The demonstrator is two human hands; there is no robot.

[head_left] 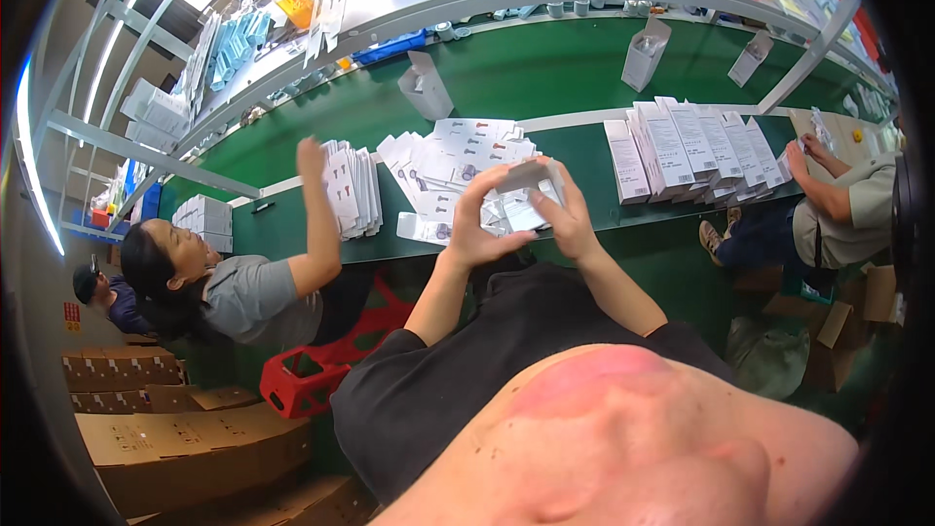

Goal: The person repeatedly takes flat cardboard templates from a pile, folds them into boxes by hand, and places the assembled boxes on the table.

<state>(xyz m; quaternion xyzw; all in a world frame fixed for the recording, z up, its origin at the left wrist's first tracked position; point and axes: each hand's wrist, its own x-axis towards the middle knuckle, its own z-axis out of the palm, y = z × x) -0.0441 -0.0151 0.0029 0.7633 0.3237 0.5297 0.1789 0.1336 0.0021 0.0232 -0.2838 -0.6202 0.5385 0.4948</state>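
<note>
1 open white box (514,203), centre frame: I pinch it with left hand (477,236) and right hand (573,224). White cartons (672,148) lie upper right.

A plain black short-sleeved top (467,370) spreads across the lower middle of the frame, its matte fabric falling in soft, loose folds. One dark sleeve (687,339) ends near the elbow, right of centre. Both forearms are bare and slender; the left hand (475,229) and right hand (573,224), mid-frame, are ungloved.
</note>
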